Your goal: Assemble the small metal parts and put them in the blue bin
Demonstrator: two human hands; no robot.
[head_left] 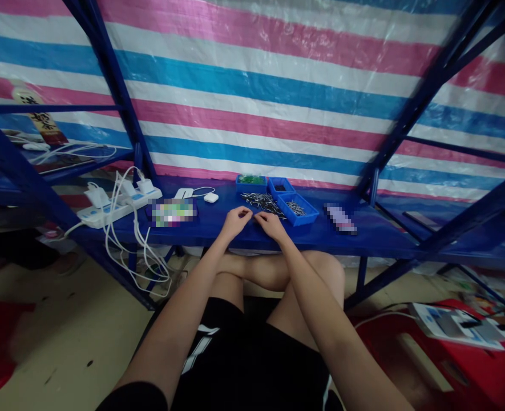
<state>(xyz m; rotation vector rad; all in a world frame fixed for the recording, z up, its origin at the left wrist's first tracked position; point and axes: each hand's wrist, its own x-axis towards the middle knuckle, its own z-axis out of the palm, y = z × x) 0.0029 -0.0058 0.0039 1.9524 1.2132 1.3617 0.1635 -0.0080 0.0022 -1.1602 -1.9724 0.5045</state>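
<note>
My left hand (237, 220) and my right hand (271, 223) face each other above the front of the blue table (201, 233). Thumb and fingers are pinched together on both, and whatever sits in them is too small to make out. Just beyond lies a loose pile of thin black and silvery pieces (261, 202). Beside my right hand stands a blue bin (307, 219) with small metallic pieces in it. Behind it is a smaller blue bin (280, 181) with dark bits, and a third blue bin (251, 187) holds green pieces.
On the left, a white power strip (119, 206) trails tangled white cables (143, 251) over the table edge. A blurred-out phone (173, 212), a white earbud case (210, 197) and another blurred object (340, 218) lie on the table. Blue frame posts (119, 85) rise at the sides.
</note>
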